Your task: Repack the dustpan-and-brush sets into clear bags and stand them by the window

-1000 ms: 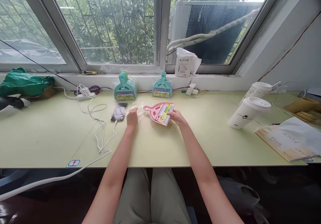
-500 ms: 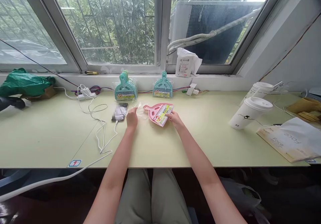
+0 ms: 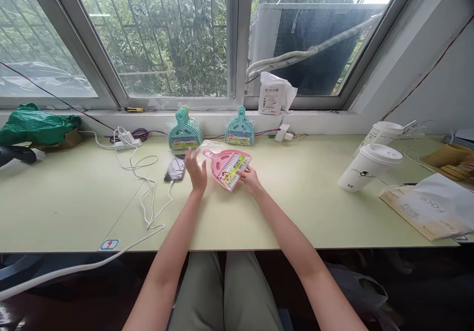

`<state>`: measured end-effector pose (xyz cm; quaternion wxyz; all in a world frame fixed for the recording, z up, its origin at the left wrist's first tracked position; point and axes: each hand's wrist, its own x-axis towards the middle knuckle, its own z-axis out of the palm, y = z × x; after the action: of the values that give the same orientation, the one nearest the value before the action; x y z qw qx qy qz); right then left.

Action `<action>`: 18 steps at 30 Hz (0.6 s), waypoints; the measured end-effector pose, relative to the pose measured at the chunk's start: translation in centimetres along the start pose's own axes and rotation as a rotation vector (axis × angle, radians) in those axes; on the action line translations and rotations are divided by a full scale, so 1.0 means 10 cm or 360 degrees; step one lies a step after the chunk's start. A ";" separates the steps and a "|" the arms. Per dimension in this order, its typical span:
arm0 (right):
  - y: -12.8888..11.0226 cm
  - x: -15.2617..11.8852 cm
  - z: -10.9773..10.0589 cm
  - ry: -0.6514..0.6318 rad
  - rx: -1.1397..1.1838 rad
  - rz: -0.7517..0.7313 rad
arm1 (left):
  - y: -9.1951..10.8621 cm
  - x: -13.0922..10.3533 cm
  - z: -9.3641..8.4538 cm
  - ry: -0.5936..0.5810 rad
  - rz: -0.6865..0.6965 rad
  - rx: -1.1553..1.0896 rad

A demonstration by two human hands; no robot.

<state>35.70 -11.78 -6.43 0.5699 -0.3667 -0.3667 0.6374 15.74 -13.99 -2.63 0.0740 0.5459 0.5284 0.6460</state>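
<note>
A small pink dustpan-and-brush set [image 3: 225, 164] with a colourful label sits partly inside a clear plastic bag [image 3: 207, 145], raised off the pale green table [image 3: 296, 207]. My right hand [image 3: 247, 178] grips its lower edge. My left hand [image 3: 196, 170] is spread, fingers apart, just left of the pink set near the bag's edge; I cannot tell if it touches the plastic. A stack of teal dustpan sets [image 3: 185, 131] and a single teal set [image 3: 240, 129] lean against the window ledge behind.
A phone [image 3: 175, 168] on a white charging cable [image 3: 148, 197] lies left of my left hand, with a power strip [image 3: 126, 139] beyond. Two lidded paper cups [image 3: 366, 165], a paper bag [image 3: 425, 207], and a green plastic bag [image 3: 33, 123] sit at the sides.
The pink set has shifted left and tilted up off the table in my right hand. My left hand has opened, its fingers spreading upward, and the clear bag has slid toward the set's handle.
</note>
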 end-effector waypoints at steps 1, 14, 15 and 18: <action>0.00 -0.01 0.01 0.0008 0.0012 -0.0019 | 0.02 -0.01 0.01 0.0170 -0.0037 0.0045; -0.12 -0.08 0.04 -0.0043 0.0087 -0.0115 | -0.17 0.03 0.17 -0.0387 -0.1101 -0.1356; -0.13 -0.08 0.04 -0.0033 0.0099 -0.0122 | -0.19 0.04 0.16 -0.0362 -0.1078 -0.1375; -0.14 -0.06 0.01 0.0049 0.0142 -0.0139 | -0.24 0.08 0.08 -0.0321 -0.1042 -0.1403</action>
<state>36.29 -12.27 -5.13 0.6186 -0.3343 -0.3448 0.6219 14.94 -11.95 -4.11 0.5422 0.3298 0.3406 0.6937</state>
